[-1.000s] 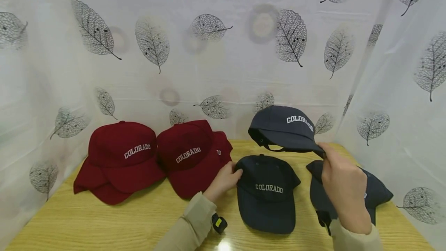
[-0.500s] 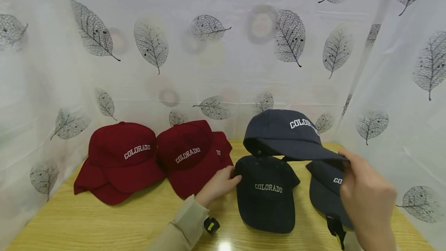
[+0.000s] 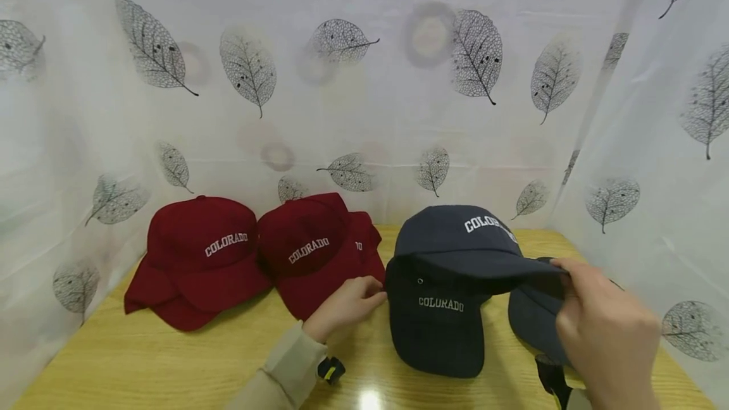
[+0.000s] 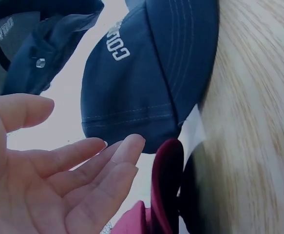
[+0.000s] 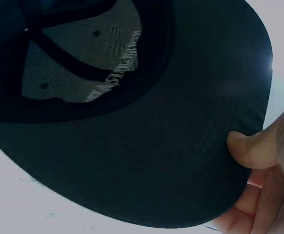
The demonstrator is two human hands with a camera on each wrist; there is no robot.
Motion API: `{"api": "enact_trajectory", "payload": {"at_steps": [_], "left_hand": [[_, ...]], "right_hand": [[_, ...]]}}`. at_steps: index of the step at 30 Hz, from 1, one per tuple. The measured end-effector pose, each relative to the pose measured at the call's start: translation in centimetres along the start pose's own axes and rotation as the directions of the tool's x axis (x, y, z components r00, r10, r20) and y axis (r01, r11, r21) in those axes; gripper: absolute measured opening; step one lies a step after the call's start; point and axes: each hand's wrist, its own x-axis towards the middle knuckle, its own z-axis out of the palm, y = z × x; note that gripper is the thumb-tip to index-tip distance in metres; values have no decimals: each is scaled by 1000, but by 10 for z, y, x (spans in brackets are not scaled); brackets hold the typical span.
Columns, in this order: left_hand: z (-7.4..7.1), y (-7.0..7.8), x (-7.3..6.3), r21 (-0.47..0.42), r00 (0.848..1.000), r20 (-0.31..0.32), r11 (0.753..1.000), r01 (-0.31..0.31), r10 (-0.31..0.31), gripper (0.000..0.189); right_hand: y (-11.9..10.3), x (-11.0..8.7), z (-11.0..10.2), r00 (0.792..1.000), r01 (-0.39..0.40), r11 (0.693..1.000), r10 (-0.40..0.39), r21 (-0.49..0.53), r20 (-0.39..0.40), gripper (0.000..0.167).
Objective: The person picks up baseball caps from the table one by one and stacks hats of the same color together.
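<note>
My right hand (image 3: 609,328) pinches the brim of a navy baseball cap (image 3: 455,233) marked COLORADO. In the right wrist view the thumb presses the underside of that brim (image 5: 171,126), with fingers behind it. The held cap hangs tilted over a second dark COLORADO cap (image 3: 438,347) on the table, covering its crown from the head view; whether they touch I cannot tell. My left hand (image 3: 344,305) is beside the lower cap's left side, fingers relaxed and holding nothing. In the left wrist view its fingertips lie close to that cap (image 4: 127,83), and contact is unclear.
Red COLORADO caps, one (image 3: 199,233) at far left and another (image 3: 299,233) beside it, overlap more red caps. Another navy cap (image 3: 532,321) lies partly behind my right hand. A leaf-patterned curtain (image 3: 364,112) encloses the wooden table (image 3: 171,372).
The right hand has moved rightward, and the held cap has come down over the lower dark cap. My left hand has drawn back slightly leftward from the lower cap's edge.
</note>
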Motion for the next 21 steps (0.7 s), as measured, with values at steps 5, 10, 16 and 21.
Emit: {"api": "enact_trajectory", "payload": {"at_steps": [5,10,16,21], "left_hand": [[0,-2,1,5,1000,7,1000,20,-20,25],[1,-5,1,12,1000,8,1000,29,-29,26],[1,-6,2,0,999,26,1000,25,-25,22],[2,-4,1,-40,997,60,998,45,-42,21]], "right_hand": [[-4,-3,8,987,36,999,-37,7,154,27],[-8,-9,18,966,66,995,-82,73,245,24],[-12,-16,31,955,121,986,-148,117,258,28],[-13,-20,37,920,152,978,-193,144,340,26]]}}
